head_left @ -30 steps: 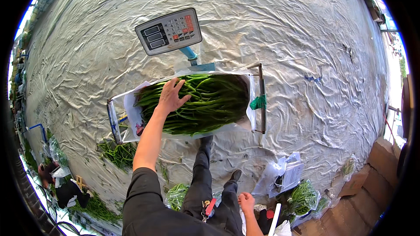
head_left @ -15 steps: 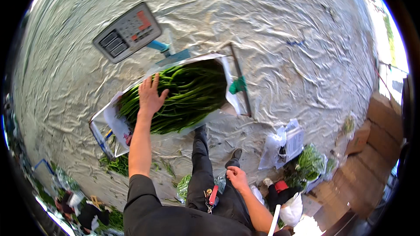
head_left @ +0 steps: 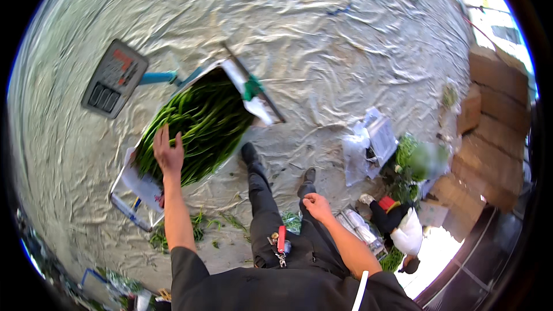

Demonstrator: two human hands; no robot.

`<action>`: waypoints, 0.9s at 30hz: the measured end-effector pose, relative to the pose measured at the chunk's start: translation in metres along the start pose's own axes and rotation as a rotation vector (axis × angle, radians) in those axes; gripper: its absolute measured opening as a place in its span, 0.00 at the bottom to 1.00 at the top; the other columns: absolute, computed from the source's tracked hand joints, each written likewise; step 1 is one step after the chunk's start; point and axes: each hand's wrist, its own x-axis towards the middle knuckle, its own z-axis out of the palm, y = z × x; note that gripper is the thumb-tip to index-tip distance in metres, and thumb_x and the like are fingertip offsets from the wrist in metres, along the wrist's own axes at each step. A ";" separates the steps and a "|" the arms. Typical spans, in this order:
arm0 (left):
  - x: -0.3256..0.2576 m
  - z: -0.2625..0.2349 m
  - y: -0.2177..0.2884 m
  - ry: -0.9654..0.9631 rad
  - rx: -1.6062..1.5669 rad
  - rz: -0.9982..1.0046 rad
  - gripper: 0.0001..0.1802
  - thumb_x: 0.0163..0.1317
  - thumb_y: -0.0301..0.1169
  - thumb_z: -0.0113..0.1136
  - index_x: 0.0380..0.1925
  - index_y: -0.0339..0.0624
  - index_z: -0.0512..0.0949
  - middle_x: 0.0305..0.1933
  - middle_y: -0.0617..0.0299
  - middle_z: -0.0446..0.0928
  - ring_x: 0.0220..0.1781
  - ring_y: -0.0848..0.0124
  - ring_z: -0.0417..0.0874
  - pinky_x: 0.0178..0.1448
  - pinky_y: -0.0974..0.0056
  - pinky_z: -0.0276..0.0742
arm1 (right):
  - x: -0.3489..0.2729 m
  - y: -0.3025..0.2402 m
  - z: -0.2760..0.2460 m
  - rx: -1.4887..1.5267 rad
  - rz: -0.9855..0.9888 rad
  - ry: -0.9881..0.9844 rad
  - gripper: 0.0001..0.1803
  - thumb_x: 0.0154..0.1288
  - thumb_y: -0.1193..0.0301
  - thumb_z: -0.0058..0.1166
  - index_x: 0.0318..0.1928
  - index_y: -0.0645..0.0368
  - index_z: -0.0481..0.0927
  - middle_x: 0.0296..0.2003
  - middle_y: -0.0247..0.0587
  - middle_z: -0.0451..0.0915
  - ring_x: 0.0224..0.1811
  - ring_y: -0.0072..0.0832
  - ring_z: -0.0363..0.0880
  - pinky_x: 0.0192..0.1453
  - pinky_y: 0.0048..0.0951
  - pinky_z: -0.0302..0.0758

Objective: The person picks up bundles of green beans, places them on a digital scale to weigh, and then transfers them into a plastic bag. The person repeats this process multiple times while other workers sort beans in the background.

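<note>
Long, thin green peppers point(head_left: 199, 118) lie heaped lengthwise in a white-lined box point(head_left: 124, 181), which slants in front of me on the left. My left hand point(head_left: 169, 152) rests at the heap's near-left side, palm down, its fingers apart and holding nothing. Against the box's far side is a scale, its grey display head point(head_left: 114, 79) on a blue post point(head_left: 158, 78). Down by my right thigh hangs my right hand point(head_left: 317, 205), fingers curled in, with nothing visible in it.
Wrinkled pale sheeting point(head_left: 322, 75) covers the ground. Loose green scraps point(head_left: 199, 224) lie near the box. To the right are a clear plastic bag point(head_left: 357, 152), bundled greens point(head_left: 408, 158), flattened cardboard point(head_left: 489, 158) and a crouching person in a white top point(head_left: 408, 233).
The view has turned, so the box and scale now appear farther left and more steeply slanted. My left hand stays over the peppers' near-left part; my right hand stays low by my leg.
</note>
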 end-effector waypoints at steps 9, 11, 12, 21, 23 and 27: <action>-0.066 -0.003 0.044 -0.873 0.021 -0.074 0.14 0.45 0.36 0.69 0.18 0.33 0.81 0.21 0.45 0.78 0.29 0.44 0.80 0.35 0.48 0.76 | 0.004 -0.015 0.005 0.061 -0.002 0.004 0.21 0.62 0.61 0.60 0.48 0.63 0.83 0.40 0.49 0.87 0.44 0.37 0.86 0.50 0.34 0.80; -0.068 0.005 0.036 -0.841 -0.039 -0.055 0.13 0.44 0.35 0.69 0.18 0.33 0.81 0.22 0.45 0.78 0.30 0.45 0.81 0.36 0.49 0.77 | 0.000 -0.019 0.012 0.081 -0.028 -0.030 0.21 0.62 0.60 0.59 0.49 0.64 0.83 0.40 0.50 0.87 0.44 0.38 0.86 0.50 0.35 0.80; -0.067 0.006 0.033 -0.820 -0.067 -0.048 0.13 0.44 0.34 0.69 0.18 0.33 0.81 0.23 0.45 0.79 0.31 0.45 0.82 0.36 0.49 0.77 | 0.000 -0.024 0.014 0.078 -0.051 -0.062 0.22 0.62 0.60 0.59 0.49 0.64 0.82 0.40 0.50 0.86 0.44 0.38 0.86 0.50 0.35 0.80; -0.064 0.019 0.009 -0.720 0.101 0.021 0.09 0.50 0.30 0.67 0.28 0.35 0.84 0.33 0.45 0.83 0.36 0.45 0.82 0.42 0.47 0.77 | -0.002 -0.008 0.002 0.217 -0.079 0.010 0.20 0.60 0.59 0.58 0.46 0.59 0.83 0.40 0.48 0.86 0.44 0.42 0.85 0.50 0.39 0.79; -0.067 0.014 0.006 -0.607 0.097 0.055 0.09 0.52 0.28 0.65 0.30 0.32 0.83 0.35 0.43 0.81 0.42 0.44 0.81 0.49 0.48 0.75 | -0.003 0.006 -0.011 0.247 -0.079 0.048 0.22 0.60 0.58 0.58 0.48 0.61 0.83 0.40 0.50 0.86 0.44 0.42 0.86 0.50 0.38 0.79; -0.069 0.006 0.050 -0.595 0.393 -0.093 0.14 0.64 0.27 0.58 0.46 0.29 0.82 0.51 0.45 0.77 0.52 0.50 0.79 0.59 0.54 0.75 | -0.012 0.049 -0.033 0.276 -0.053 0.132 0.22 0.60 0.58 0.59 0.47 0.61 0.83 0.40 0.49 0.86 0.45 0.41 0.86 0.51 0.37 0.80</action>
